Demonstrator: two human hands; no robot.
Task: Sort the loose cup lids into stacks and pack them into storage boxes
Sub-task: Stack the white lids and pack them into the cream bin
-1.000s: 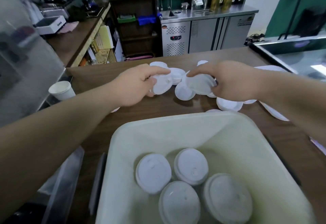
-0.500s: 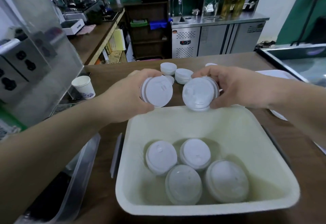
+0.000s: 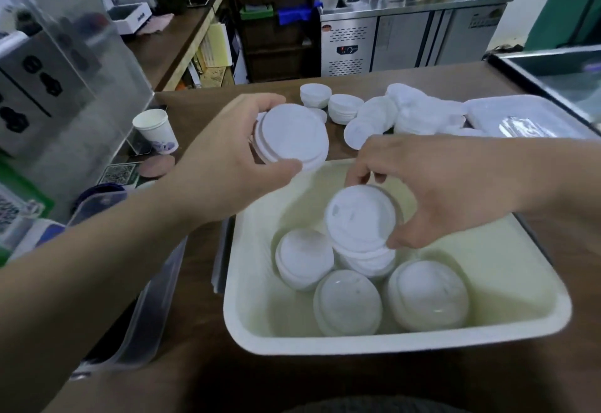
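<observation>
A cream storage box (image 3: 400, 342) sits on the brown counter in front of me. Three stacks of white cup lids (image 3: 346, 302) stand in it. My right hand (image 3: 435, 185) grips a short stack of white lids (image 3: 359, 220) inside the box, resting on a fourth stack there. My left hand (image 3: 227, 155) holds another stack of lids (image 3: 292, 136) in the air above the box's far left corner. Loose lids and small stacks (image 3: 374, 113) lie on the counter beyond the box.
A paper cup (image 3: 156, 131) stands at the counter's left by a clear acrylic screen (image 3: 74, 64). A clear plastic container (image 3: 143, 308) lies left of the box, and a white tray (image 3: 520, 116) sits at the far right. Steel cabinets (image 3: 409, 35) stand behind.
Both hands lifted lid stacks off the counter pile and drew them toward me. The right hand has since dropped into the box with its stack; the left hand stays above the rim.
</observation>
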